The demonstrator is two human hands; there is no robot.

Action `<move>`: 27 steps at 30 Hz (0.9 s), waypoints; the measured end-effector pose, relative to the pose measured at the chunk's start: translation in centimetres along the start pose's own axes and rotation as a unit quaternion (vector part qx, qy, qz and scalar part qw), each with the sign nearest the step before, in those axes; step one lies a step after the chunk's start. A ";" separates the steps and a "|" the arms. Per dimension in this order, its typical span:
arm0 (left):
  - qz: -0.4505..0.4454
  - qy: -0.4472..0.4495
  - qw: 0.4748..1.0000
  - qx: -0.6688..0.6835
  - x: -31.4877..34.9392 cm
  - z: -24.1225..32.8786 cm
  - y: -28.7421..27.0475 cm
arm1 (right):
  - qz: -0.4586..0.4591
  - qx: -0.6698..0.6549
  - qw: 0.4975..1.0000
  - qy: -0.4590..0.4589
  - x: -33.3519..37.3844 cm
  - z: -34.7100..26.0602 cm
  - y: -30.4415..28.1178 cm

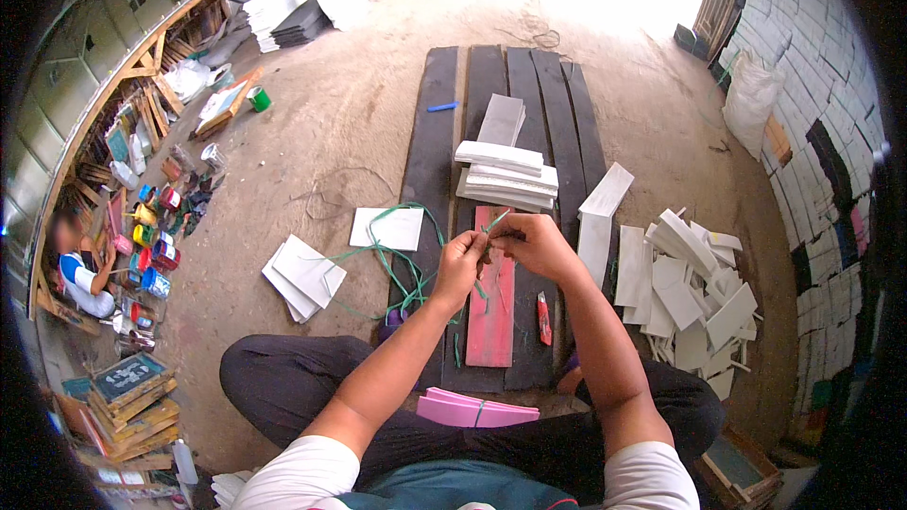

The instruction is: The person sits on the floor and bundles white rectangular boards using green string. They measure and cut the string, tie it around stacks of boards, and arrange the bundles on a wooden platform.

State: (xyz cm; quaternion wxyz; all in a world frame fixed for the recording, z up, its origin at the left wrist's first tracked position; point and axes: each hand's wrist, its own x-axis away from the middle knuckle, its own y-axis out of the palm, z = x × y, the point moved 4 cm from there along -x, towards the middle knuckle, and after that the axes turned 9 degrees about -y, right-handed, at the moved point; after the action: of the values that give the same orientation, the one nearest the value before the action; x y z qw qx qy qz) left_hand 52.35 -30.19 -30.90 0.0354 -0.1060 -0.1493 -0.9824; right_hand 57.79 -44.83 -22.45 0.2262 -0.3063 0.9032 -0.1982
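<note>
Over a red board point(491, 331), my left hand point(460, 266) and my right hand point(535, 246) meet with fingertips pinched together. Both grip a short piece of green twine point(486, 228); a thin pale tip shows between the fingers, its kind unclear. More green twine point(402, 269) lies in a loose tangle left of the board. To the right of my hands rests a red utility knife point(544, 319). Close to my lap is a bundle of pink sheets point(449, 408) with green twine around its middle. Just beyond my hands stand stacked white sheets point(505, 179).
Dark planks point(435, 161) run away from me, bearing a blue strip point(441, 107). White pieces are heaped point(690, 302) at right; white sheets point(304, 274) lie at left. Paint cans point(156, 255) and a seated person point(85, 269) are far left. Stacked sheets point(803, 85) line the right.
</note>
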 end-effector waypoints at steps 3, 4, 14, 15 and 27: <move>-0.011 -0.020 0.999 0.024 0.2 0.5 0.4 | 0.031 -0.045 0.998 0.025 0.3 0.3 -0.1; -0.023 -0.029 0.999 0.032 0.5 1.0 0.7 | 0.046 -0.055 0.997 0.033 0.3 0.3 -0.2; -0.061 -0.054 0.995 0.057 0.1 -0.7 0.3 | 0.080 0.072 0.994 0.008 0.5 0.9 0.9; -0.034 -0.057 0.996 0.055 0.8 0.5 1.0 | 0.078 0.063 0.995 0.019 0.5 1.0 1.0; -0.052 -0.072 0.982 0.165 0.5 0.8 0.1 | 0.173 -0.270 0.943 0.083 2.6 4.7 4.8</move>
State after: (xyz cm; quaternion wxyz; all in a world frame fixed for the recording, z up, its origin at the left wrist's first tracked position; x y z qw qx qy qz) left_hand 52.02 -30.09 -29.96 -0.0092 -0.1617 -0.3168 -0.9345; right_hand 56.26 -44.01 -29.42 0.0895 -0.1775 0.9775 0.0706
